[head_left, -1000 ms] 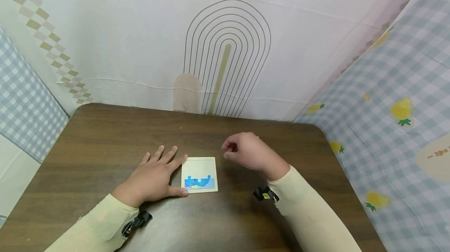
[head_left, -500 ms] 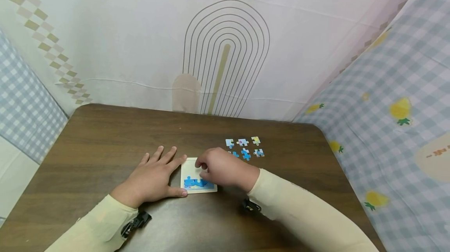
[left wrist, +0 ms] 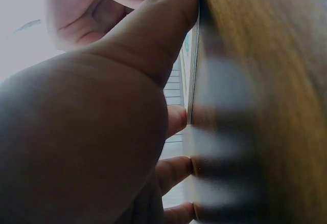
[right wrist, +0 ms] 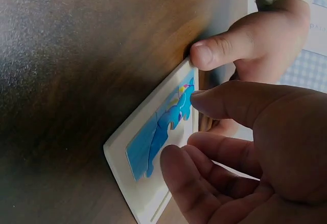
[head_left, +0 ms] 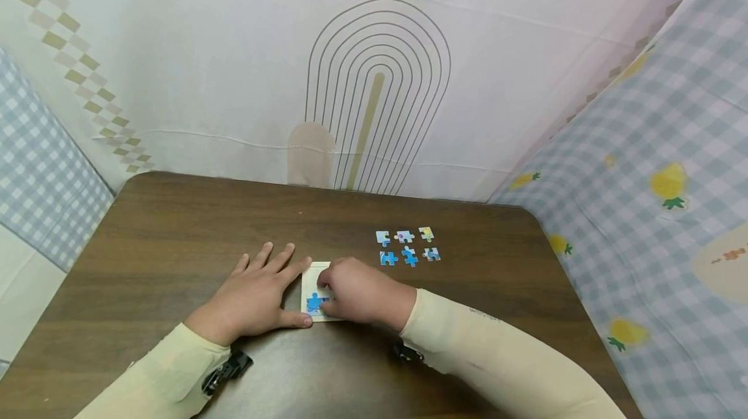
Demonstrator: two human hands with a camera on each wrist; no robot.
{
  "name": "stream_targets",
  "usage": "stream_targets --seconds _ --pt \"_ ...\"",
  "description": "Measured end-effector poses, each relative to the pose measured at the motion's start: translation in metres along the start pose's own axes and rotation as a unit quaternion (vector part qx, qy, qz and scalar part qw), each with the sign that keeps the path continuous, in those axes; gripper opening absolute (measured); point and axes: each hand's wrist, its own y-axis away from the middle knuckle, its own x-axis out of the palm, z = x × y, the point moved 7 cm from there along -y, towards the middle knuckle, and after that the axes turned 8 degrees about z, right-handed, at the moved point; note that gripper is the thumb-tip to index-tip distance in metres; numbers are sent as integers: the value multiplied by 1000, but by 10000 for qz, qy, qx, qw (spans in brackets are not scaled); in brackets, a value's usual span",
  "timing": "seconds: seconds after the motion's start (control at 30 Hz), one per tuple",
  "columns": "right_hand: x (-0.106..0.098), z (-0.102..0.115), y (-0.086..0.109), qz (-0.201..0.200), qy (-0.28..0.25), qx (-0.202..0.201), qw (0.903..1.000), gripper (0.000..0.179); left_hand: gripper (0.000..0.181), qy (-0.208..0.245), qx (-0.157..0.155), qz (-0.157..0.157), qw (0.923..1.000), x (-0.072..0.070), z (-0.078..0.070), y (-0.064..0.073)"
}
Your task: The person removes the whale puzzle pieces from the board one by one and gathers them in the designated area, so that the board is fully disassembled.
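A small square puzzle tray (head_left: 308, 276) with a pale frame lies on the table. Joined blue jigsaw pieces (right wrist: 168, 119) fill a strip along its near side; the pale backing shows beyond them. My left hand (head_left: 254, 295) lies palm down with spread fingers, thumb and index finger at the tray's left edge. Over the tray's right part is my right hand (head_left: 359, 289), fingers bent. In the right wrist view its thumb and index finger stand apart near the pieces with nothing seen between them; whether the thumb touches a piece, I cannot tell.
Several loose jigsaw pieces (head_left: 404, 237) lie in two rows beyond and right of the tray. The brown wooden table (head_left: 204, 224) ends at a white patterned cloth (head_left: 234, 81) behind. A checked cloth (head_left: 613, 211) hangs at the right.
My right hand has moved left and nearer from above the loose pieces, uncovering them, and now covers the tray's right part. My left hand has stayed put.
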Motion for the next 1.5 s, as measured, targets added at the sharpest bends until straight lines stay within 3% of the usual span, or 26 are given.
stream_targets --seconds 0.53,1.13,1.5 --pt "9 16 2 -138 787 239 9965 15 112 13 -8 51 10000 2 2 -1" --pt "6 20 0 -313 665 411 9964 19 113 -19 1 8 10000 1 2 -1" --pt "7 14 4 -490 294 483 9972 21 111 -32 -8 -22 10000 0 1 -1"
